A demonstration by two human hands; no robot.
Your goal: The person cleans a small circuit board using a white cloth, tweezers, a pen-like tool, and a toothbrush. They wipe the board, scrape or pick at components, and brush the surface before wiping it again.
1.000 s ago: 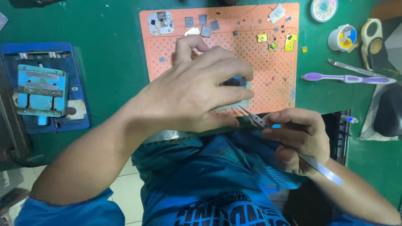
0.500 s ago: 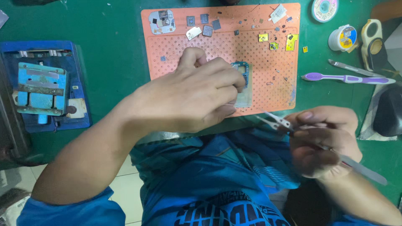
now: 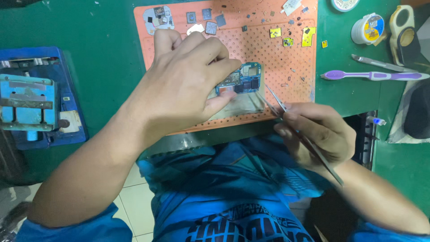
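Holding a small circuit board on the orange mat, tweezers alongside.

My left hand (image 3: 188, 85) is pinching the blue circuit board (image 3: 239, 82) against the orange perforated mat (image 3: 286, 62), while my right hand (image 3: 316, 134) is gripping metal tweezers (image 3: 280, 106), tips seemingly just beside the board; a purple toothbrush (image 3: 374, 75) is lying further right.

Circuit board (image 3: 239, 80) between left-hand fingers (image 3: 219, 67)

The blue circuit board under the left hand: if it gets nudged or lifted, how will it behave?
The blue circuit board looks thin, flat and rigid, so probably stiff and light. It lies flat on the perforated orange mat, so it should slide, not roll. Its small mounted parts look fragile; the left hand pins it while the right hand brings tweezers close.
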